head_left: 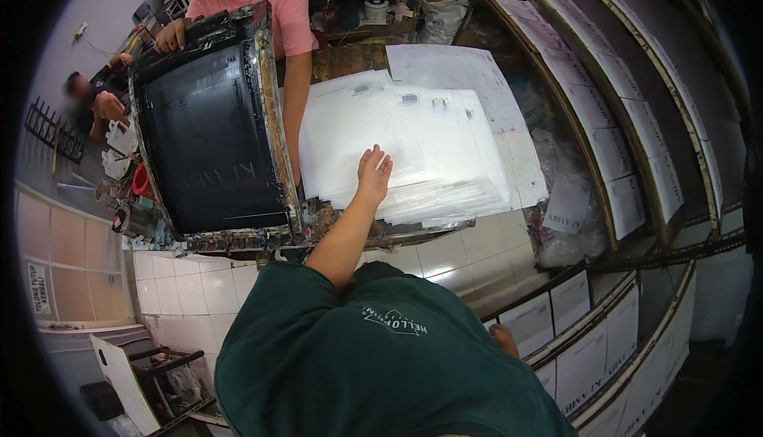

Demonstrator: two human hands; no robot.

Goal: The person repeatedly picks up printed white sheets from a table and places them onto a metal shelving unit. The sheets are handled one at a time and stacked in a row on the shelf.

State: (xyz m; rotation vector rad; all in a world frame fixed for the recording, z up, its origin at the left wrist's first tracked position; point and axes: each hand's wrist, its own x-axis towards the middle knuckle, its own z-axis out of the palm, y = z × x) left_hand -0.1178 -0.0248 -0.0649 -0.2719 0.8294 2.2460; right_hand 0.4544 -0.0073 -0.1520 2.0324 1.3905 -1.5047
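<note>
My left hand point(375, 173) is open, fingers stretched and apart, over the near part of a spread stack of white translucent sheets point(445, 151) on the work table. Nothing shows in its fingers. Low on the right, my right hand point(504, 337) shows beside my body, close to printed white sheets point(531, 322) on a rack; its fingers are too hidden to read. Left of the stack, a dark screen-printing frame point(208, 131) stands tilted up. A co-worker in a pink shirt point(292, 8) grips its top edge; that person's other arm reaches down behind the frame's right side.
Slanted drying racks point(592, 131) with rows of printed sheets rise on the right; another rack point(616, 330) stands lower right. Clear plastic bags point(571, 234) lie between table and racks. A second person point(103, 107) is at the far left. A stool-like frame point(163, 373) stands lower left.
</note>
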